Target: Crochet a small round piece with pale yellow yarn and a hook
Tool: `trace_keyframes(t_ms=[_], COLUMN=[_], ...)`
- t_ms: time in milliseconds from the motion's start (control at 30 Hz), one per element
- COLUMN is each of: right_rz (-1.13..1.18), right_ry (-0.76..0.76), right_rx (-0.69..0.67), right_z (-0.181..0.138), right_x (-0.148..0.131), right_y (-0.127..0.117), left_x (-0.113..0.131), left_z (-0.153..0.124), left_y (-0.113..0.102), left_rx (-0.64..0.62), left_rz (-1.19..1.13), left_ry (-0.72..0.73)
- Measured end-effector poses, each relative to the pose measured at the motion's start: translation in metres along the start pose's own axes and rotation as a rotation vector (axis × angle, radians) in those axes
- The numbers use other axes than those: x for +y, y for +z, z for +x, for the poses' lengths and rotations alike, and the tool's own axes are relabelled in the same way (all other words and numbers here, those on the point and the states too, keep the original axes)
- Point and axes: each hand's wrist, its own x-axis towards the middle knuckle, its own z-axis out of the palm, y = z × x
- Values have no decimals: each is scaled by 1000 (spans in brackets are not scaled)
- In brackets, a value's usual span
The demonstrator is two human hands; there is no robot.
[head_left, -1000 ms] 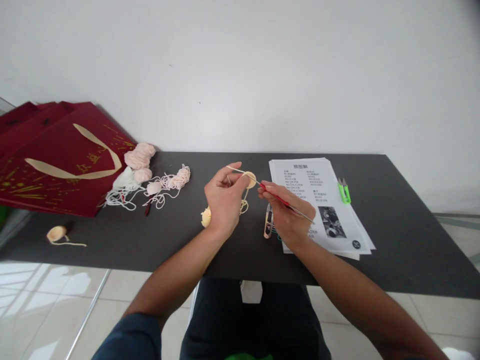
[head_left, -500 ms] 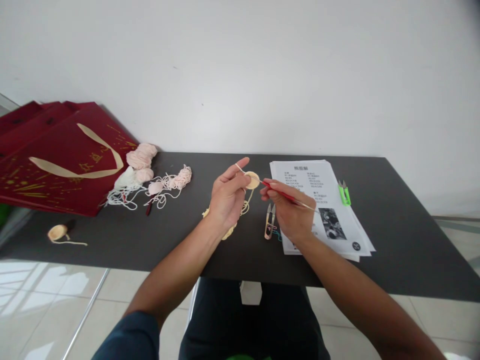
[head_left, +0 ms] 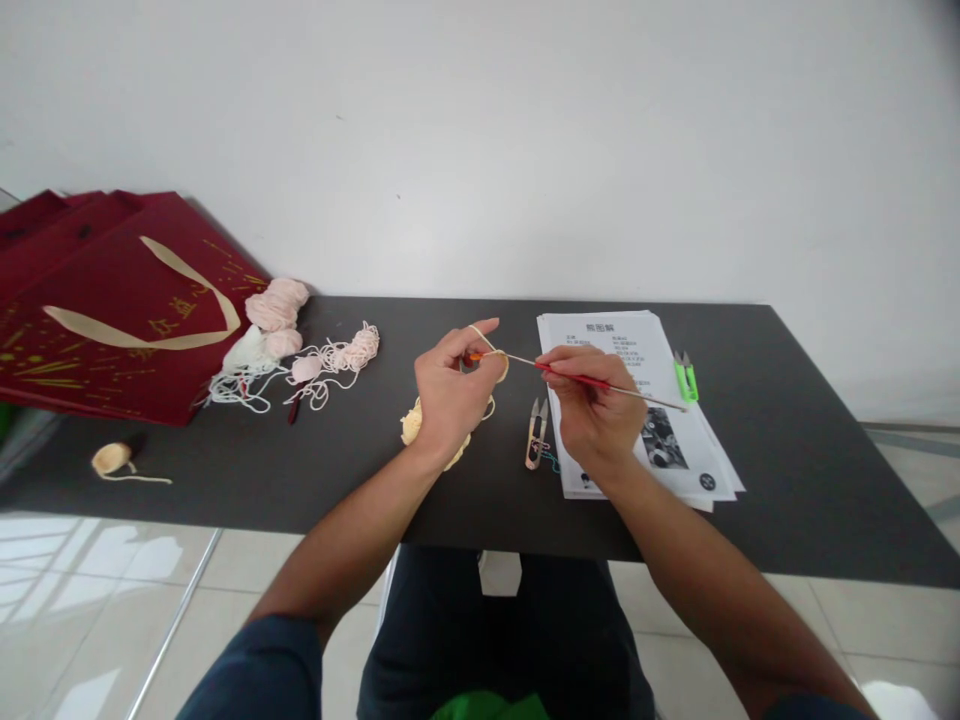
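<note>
Abreast, left hand (head_left: pixel 450 395) and right hand (head_left: pixel 594 418), hook (head_left: pixel 574 378) between.

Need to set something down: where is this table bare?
Bare: the table end right of the green snips; the near strip between the cream coil and the left hand. Crowded: pink yarn by the red bags, and around the right hand.
</note>
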Motion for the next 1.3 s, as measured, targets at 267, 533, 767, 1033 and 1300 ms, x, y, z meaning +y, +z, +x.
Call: trace_keyframes(t_ms=[267,533,767,1033,1300], right_rz=[236,443,508,472,546], right_ry=[263,434,592,623,668], right_rx=[67,16,29,33,125], right_z=[5,11,4,1,3], right_x=[7,12,19,20,1], right_y=[-4,-6,1,2,12], left_x=[-3,-3,-4,-4,-7], left_z=[3,8,1,5,5], left_y=[-3,-3,-1,-1,-3], left_rx=[-97,-185,-173,-132,-173], left_rz=[-129,-309,-276,-254,-252], left_ry=[-24,-176,-185,-33,-145])
